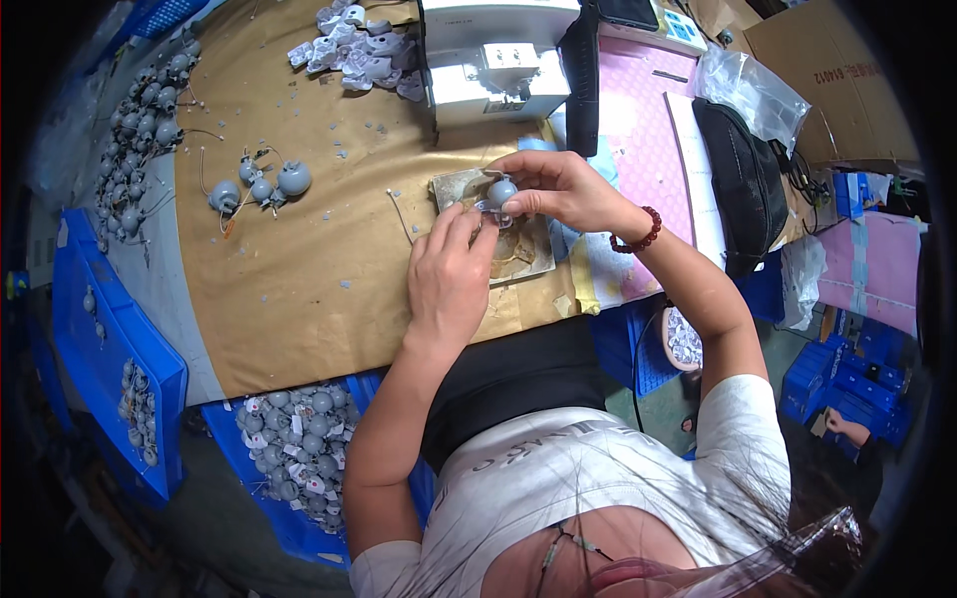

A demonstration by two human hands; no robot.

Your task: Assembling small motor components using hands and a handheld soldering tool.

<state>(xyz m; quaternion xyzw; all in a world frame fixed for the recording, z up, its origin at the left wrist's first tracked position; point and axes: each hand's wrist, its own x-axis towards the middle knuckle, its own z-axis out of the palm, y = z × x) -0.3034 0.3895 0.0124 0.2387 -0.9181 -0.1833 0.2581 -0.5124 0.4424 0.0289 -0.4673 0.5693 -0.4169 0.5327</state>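
Between the thumb and fingers of my right hand (573,196) is a grey ball-shaped part (502,191), held over a square work plate (536,262) with brown stains. My left hand (449,279) comes in from the lower left, fingers bent and drawn together at a small pale piece just under the ball. Its fingertips partly hide that piece, so I cannot tell what is pinched there. A thin wire (401,217) lies on the tabletop to the left of the plate. Farther left rest several grey ball parts (293,178) with short wires.
A white boxy machine (498,105) stands beyond the plate, next to white plastic pieces (371,62). Grey ball parts (140,130) heap along the table's left side. Blue bins (284,533) with more sit below the table edge. A black pouch (740,184) lies at right.
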